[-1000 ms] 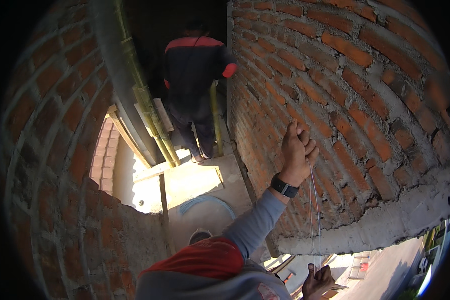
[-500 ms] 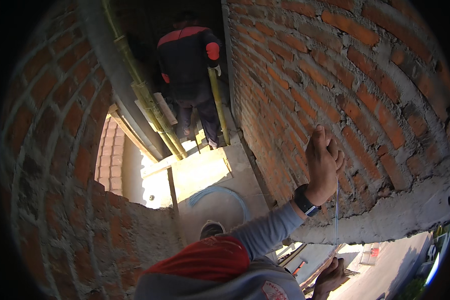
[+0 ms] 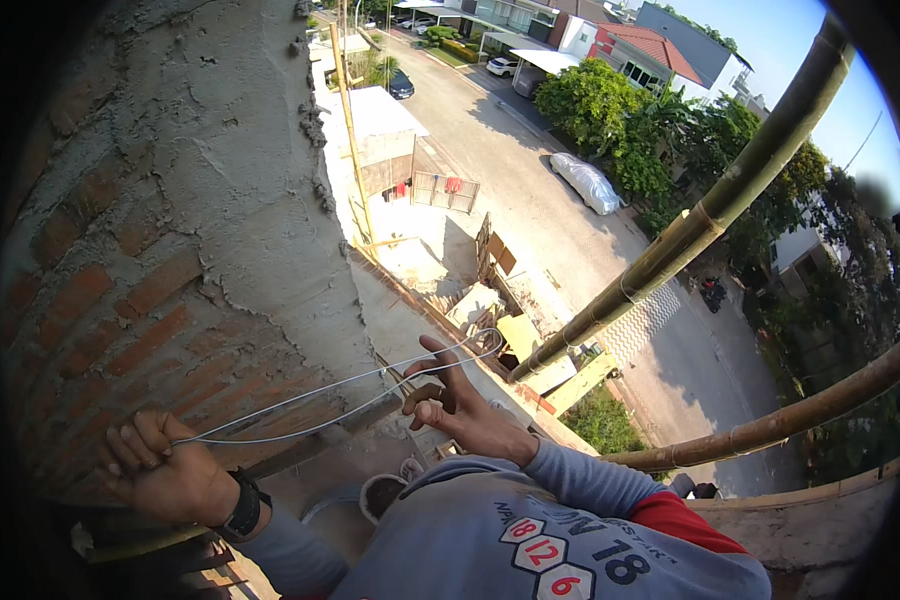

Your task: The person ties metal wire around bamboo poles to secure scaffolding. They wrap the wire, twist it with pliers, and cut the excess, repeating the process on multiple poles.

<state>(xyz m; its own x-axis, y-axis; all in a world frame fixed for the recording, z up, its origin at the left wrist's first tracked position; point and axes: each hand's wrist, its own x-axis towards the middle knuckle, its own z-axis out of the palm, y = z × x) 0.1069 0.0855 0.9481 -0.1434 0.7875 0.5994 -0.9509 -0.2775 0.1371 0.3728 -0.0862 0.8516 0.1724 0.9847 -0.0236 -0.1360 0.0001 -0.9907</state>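
A thin pale wire (image 3: 320, 392), doubled into a long loop, stretches in front of my chest. At the left, my left hand (image 3: 175, 470) is closed around the end where its two strands meet; a dark watch (image 3: 247, 503) is on that wrist. My right hand (image 3: 465, 405) is beside the strands near the middle, fingers spread and partly bent, not closed on the wire. Past its fingertips the rounded loop end sticks out over the wall edge. Whether a finger touches the wire I cannot tell.
A rough brick wall with grey mortar (image 3: 240, 200) rises at the left. Two bamboo poles (image 3: 690, 235) (image 3: 770, 432) cross at the right. Beyond the edge lies a street far below (image 3: 530, 190) with building debris. A round bucket (image 3: 382, 493) stands below my hands.
My view has turned from the narrow passage, with a co-worker and bamboo, to the street side. My right hand has opened from the wire; my left still grips it.
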